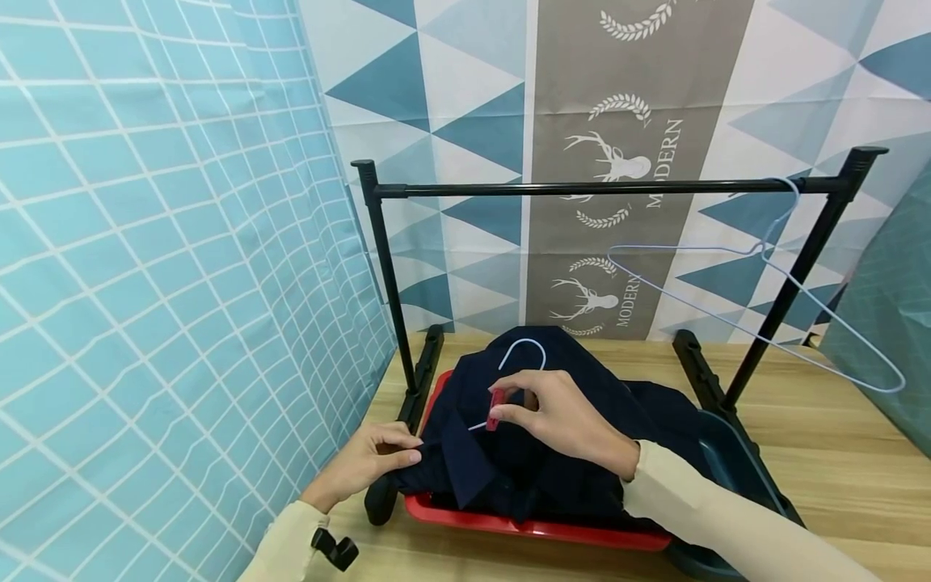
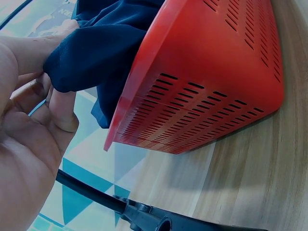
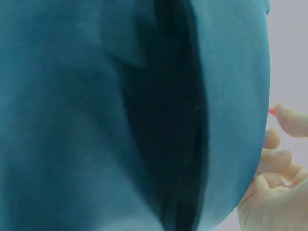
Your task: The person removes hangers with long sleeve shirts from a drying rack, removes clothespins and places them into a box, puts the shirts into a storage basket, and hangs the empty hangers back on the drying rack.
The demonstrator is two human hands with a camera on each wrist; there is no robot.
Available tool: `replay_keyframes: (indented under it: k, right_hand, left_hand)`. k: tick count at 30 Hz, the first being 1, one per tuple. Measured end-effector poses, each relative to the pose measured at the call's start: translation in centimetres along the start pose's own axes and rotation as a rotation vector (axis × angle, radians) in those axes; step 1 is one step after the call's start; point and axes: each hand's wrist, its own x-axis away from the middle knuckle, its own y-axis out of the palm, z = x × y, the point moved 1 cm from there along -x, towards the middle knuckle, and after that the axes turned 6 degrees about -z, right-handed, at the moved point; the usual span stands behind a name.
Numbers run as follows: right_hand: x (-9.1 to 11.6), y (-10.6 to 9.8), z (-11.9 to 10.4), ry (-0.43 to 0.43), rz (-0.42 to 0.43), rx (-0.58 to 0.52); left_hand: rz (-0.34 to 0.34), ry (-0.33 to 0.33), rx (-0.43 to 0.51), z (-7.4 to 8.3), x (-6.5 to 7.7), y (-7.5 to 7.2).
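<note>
My right hand pinches a red clip by the hanger, above the navy garment heaped in the red basket; my left hand pinches a fold of cloth, likely to steady it.

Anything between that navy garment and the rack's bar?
The right hand, pinching a red clip, is over the navy garment; above that, nothing visible blocks the middle of the black bar. A lavender wire hanger hangs near the bar's right end.
</note>
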Motion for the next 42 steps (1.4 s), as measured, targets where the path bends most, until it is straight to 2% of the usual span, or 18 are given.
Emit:
replay_keyframes:
  k: [12, 22, 42]
  right_hand:
    - [1.3, -1.3, 1.2, 0.041, 0.029, -0.003]
    - [2.4, -2.6, 1.7, 0.042, 0.094, 0.046]
    - [5.3, -4.1, 3.9, 0.127, 0.144, 0.069]
  left_hand:
    - [0.005, 0.014, -0.003, 0.1, 0.0, -0.1]
    - [0.009, 0.012, -0.007, -0.1, 0.2, -0.2]
    - [0.017, 0.009, -0.031, 0.0, 0.1, 0.0]
